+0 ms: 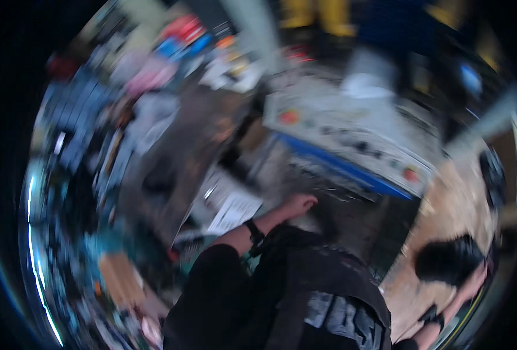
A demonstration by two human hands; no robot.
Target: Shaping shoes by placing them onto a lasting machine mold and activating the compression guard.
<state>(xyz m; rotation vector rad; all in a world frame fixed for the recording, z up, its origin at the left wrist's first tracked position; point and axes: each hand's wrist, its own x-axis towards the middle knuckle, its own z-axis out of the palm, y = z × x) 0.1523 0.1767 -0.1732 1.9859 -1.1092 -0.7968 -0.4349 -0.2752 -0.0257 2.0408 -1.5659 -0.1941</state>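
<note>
The whole picture is smeared by motion. My left hand is in the middle, its fingers curled in with nothing showing in them. A black band circles the wrist, and white printed sheets lie beside that forearm. Far to the right, my right hand is at the near right edge of a rounded black thing over a light wooden board. The fingers seem to close on its edge; blur hides what kind of thing it is.
Ahead stands a pale machine panel with red buttons and a blue strip. A dark, worn tabletop is at the left, with plastic bags and mixed clutter along it. Brown cardboard is at lower left. Yellow-and-dark shapes blur at the top.
</note>
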